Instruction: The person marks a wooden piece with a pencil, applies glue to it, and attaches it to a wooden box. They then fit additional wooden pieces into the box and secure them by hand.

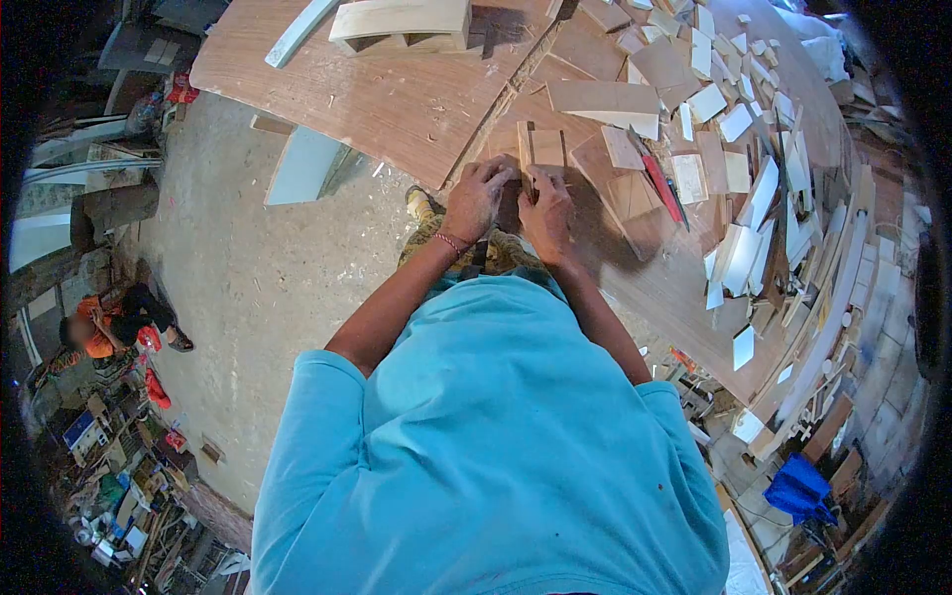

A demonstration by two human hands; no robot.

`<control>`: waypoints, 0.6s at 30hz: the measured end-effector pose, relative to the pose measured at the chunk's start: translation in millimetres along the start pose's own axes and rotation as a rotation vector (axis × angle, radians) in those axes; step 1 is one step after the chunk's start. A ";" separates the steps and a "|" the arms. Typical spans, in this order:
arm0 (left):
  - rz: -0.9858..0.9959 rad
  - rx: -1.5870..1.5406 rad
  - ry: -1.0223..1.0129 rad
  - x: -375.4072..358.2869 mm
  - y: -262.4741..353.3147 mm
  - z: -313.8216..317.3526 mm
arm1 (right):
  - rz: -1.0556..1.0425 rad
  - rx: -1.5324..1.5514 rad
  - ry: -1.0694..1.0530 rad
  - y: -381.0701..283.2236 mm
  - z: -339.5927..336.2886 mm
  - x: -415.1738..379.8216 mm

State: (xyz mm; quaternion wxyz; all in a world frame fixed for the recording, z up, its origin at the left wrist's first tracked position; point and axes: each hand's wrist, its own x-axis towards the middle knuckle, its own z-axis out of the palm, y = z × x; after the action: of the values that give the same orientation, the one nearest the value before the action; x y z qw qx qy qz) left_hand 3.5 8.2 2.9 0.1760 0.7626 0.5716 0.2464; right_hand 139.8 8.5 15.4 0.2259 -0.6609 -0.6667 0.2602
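Both of my hands work close together at the near edge of the wooden bench [615, 273]. My right hand [548, 213] is closed on the near end of a small wooden piece [546, 149], which lies on the bench and points away from me. Just left of it, my left hand [474, 203] has its fingers bent together, tips toward the same piece. Anything between those fingertips is too small to make out. Right of my right hand lie flat wooden boards [595, 169] and a red-handled tool [661, 188].
Many wood offcuts [734, 124] cover the bench's right side. A hollow wooden block [402, 22] sits on the panel at the back left. A white-faced curved piece [305, 167] stands below its edge. A person in orange [97, 332] sits at far left.
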 end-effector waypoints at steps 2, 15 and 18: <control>-0.044 -0.021 -0.057 -0.2 -1.7 1.9 | 0.015 0.013 -0.017 -0.7 -0.8 0.3; -0.036 -0.024 -0.063 -0.4 -0.9 -0.2 | 0.002 -0.007 -0.013 1.9 1.8 1.2; -0.043 -0.013 -0.070 0.2 -0.1 -1.0 | 0.011 0.013 -0.015 2.7 2.0 1.6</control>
State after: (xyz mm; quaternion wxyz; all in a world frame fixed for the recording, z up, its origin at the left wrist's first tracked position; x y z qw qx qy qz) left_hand 2.9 8.4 3.8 0.2060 0.7571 0.5798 0.2196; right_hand 140.6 10.0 12.0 0.2238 -0.6609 -0.6631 0.2710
